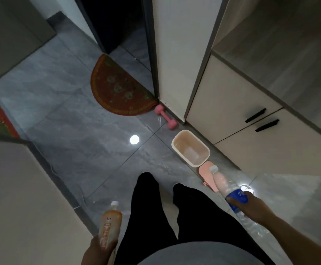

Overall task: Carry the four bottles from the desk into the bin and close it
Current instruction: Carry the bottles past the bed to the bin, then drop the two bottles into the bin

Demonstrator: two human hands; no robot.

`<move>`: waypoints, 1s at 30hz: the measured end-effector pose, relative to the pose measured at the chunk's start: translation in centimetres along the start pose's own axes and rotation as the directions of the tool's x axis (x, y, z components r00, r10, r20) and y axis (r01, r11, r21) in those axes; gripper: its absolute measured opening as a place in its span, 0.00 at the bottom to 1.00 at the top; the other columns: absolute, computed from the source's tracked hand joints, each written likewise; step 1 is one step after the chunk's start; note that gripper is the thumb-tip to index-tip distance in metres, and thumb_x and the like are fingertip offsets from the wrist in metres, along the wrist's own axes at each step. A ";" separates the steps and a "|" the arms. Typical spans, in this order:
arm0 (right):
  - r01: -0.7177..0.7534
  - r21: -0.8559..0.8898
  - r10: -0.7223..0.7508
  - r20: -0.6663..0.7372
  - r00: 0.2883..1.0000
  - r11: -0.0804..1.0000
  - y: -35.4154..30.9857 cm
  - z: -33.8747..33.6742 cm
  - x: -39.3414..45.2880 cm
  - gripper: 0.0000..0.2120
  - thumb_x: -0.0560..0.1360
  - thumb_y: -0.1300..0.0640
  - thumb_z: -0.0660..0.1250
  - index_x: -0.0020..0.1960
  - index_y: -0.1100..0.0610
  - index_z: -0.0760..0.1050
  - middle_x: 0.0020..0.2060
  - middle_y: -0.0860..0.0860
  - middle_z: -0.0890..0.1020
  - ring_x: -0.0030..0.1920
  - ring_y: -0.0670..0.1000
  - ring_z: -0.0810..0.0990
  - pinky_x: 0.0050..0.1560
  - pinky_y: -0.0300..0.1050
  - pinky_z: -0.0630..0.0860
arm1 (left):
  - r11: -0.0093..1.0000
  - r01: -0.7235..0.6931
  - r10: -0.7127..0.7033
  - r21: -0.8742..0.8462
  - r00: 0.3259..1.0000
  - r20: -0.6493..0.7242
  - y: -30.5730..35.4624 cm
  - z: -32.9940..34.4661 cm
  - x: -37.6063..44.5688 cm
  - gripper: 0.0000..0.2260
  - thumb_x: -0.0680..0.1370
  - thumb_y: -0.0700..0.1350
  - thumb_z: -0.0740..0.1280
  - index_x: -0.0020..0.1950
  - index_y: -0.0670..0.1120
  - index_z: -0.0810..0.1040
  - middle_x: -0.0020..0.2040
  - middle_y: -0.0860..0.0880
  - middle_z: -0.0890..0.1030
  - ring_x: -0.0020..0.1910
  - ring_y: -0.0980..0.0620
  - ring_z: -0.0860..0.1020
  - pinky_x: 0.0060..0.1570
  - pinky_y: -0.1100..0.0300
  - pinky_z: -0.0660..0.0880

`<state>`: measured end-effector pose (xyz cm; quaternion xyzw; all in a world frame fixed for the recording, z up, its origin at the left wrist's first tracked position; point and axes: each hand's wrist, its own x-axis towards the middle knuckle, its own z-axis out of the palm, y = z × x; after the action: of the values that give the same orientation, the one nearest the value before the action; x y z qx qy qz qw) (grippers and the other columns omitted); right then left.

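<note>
A small cream bin (191, 150) with a pale pink inside stands open on the grey floor against the cabinet, and nothing shows inside it. Its pink lid (206, 175) lies flat on the floor just this side of it. My right hand (251, 205) grips a clear water bottle (226, 186) with a blue label and white cap, its neck pointing toward the bin above the lid. My left hand (100, 249), at the bottom left, holds an orange drink bottle (110, 224) with a white cap upright. My two legs in black trousers stand between the hands.
A pink dumbbell (165, 116) lies beyond the bin by the wall corner. A half-round red doormat (117, 88) lies before a dark doorway. Cream cabinets with black handles (255, 115) line the right. A pale wall or furniture edge (31, 188) runs along the left.
</note>
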<state>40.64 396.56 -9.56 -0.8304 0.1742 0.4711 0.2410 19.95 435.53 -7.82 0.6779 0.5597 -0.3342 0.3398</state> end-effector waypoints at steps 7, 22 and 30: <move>-0.327 0.177 0.319 0.073 0.945 0.928 0.2 6.2 -1.1 0.31 0.71 0.42 0.67 0.66 0.61 0.67 0.56 0.62 0.78 0.55 0.60 0.78 0.61 0.55 0.74 | 0.910 -0.304 0.285 0.282 0.952 0.108 5.8 -7.1 10.0 0.19 0.74 0.62 0.63 0.62 0.58 0.71 0.54 0.51 0.79 0.49 0.52 0.78 0.55 0.56 0.72; -0.249 0.417 0.274 -0.001 0.962 0.874 -3.4 11.8 4.8 0.35 0.64 0.34 0.69 0.63 0.52 0.68 0.46 0.48 0.78 0.46 0.50 0.78 0.49 0.43 0.74 | 0.363 -0.574 0.509 0.734 0.782 0.360 27.0 1.6 17.5 0.26 0.70 0.56 0.65 0.65 0.51 0.63 0.59 0.47 0.77 0.54 0.44 0.79 0.51 0.54 0.75; -0.193 0.494 0.230 -0.015 0.973 0.848 -3.3 13.4 13.8 0.33 0.71 0.37 0.63 0.69 0.51 0.62 0.51 0.50 0.79 0.45 0.48 0.78 0.44 0.39 0.75 | -0.064 -0.658 0.597 0.750 0.577 0.557 34.8 14.4 23.3 0.33 0.72 0.58 0.63 0.72 0.50 0.54 0.64 0.47 0.73 0.56 0.45 0.77 0.49 0.53 0.74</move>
<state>39.85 405.98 -26.67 -0.7349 0.3868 0.4044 0.3831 56.73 430.97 -32.09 0.9039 -0.1273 -0.4081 0.0163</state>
